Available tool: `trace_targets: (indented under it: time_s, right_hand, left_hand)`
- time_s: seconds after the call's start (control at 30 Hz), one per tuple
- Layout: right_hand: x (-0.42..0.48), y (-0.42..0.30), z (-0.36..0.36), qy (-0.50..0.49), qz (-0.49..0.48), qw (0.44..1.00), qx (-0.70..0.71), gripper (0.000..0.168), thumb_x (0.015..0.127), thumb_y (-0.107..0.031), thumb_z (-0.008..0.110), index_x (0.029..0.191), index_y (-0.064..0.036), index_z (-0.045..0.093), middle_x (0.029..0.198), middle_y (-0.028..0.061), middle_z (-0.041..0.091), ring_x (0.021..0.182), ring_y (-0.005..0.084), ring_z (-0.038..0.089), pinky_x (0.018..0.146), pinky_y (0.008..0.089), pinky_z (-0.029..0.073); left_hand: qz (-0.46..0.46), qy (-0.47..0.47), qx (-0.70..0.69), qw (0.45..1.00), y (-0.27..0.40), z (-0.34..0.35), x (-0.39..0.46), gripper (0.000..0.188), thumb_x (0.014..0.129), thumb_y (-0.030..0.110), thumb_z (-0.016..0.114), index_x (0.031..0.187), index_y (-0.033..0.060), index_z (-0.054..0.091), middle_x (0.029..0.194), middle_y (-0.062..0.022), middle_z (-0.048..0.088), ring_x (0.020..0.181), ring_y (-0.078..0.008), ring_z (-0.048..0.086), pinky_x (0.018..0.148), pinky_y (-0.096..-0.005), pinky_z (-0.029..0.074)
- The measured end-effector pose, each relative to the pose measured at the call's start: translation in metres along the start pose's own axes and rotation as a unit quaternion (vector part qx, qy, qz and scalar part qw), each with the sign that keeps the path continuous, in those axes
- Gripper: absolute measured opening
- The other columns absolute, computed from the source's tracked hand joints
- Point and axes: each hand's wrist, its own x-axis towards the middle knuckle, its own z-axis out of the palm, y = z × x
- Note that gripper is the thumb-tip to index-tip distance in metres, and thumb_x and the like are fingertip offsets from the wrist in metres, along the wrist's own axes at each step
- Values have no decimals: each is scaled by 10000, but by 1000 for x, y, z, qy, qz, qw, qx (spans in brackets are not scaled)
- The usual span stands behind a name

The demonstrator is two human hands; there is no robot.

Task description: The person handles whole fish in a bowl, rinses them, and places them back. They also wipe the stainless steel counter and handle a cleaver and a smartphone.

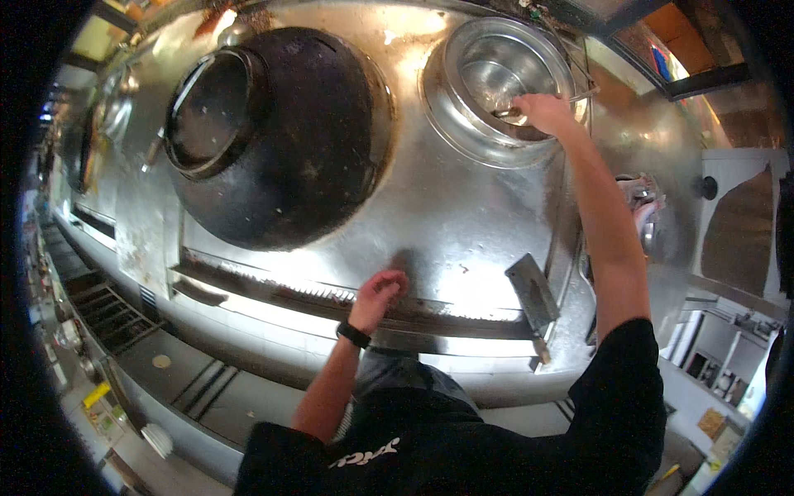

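Over the rim of a round stainless-steel pot (471,133) at the back right, my right hand (543,114) grips a metal utensil (582,95). Its thin handle sticks out to the right of the hand, and its other end is mostly hidden, so its kind is unclear. The pot's inside looks shiny. My left hand (378,292), with a black band on the wrist, hovers near the front edge of the steel counter (446,229). Its fingers are loosely curled and nothing shows in them. A cleaver (532,291) with a wooden handle lies below my right forearm.
A large black wok (310,142) lies upside down at the left, its round ring (242,152) uppermost. A slotted drain channel (298,286) runs along the counter front. Beyond my right arm are metal items and what looks like raw fish (645,201). A lower steel bench (205,372) stands left.
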Motion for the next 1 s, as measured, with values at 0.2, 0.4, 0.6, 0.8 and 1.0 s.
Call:
trace_targets:
  time_s: [0.2,0.4,0.6,0.8,1.0]
  right_hand:
    - [-82,67,-36,24,-78,996,-31,436,973,-459,380,1001,-167,703,1062,65,667,1124,269,542,1097,526,203]
    - [-95,78,-8,89,-174,977,-90,347,924,-408,526,788,-109,639,806,53,579,959,258,554,1062,509,299]
    - [-88,76,19,94,-187,970,-124,345,906,-422,537,802,-117,659,816,56,587,980,260,556,1071,486,304]
    - [-87,74,15,23,-144,979,-142,360,920,-436,510,846,-137,695,914,86,629,1023,295,573,1068,497,312]
    - [-81,72,14,37,-162,977,-135,348,914,-420,528,822,-126,690,883,88,632,997,283,586,1065,486,321]
  left_hand:
    - [144,-128,-42,980,5,105,118,200,927,139,557,1064,-3,589,988,-87,633,920,-182,618,864,-325,523]
    - [3,-200,-274,941,37,238,235,102,907,7,526,997,-10,573,1031,-87,597,962,-189,585,868,-319,513]
    - [-21,-198,-317,927,38,256,272,144,898,-19,517,1034,-47,555,1011,-117,595,979,-193,582,889,-309,510]
    - [171,-176,-82,966,36,256,273,124,871,57,616,978,-1,596,955,-75,618,933,-215,602,844,-306,517]
    - [294,-168,2,941,25,256,292,132,823,57,642,951,22,643,955,-95,647,902,-192,612,804,-307,505]
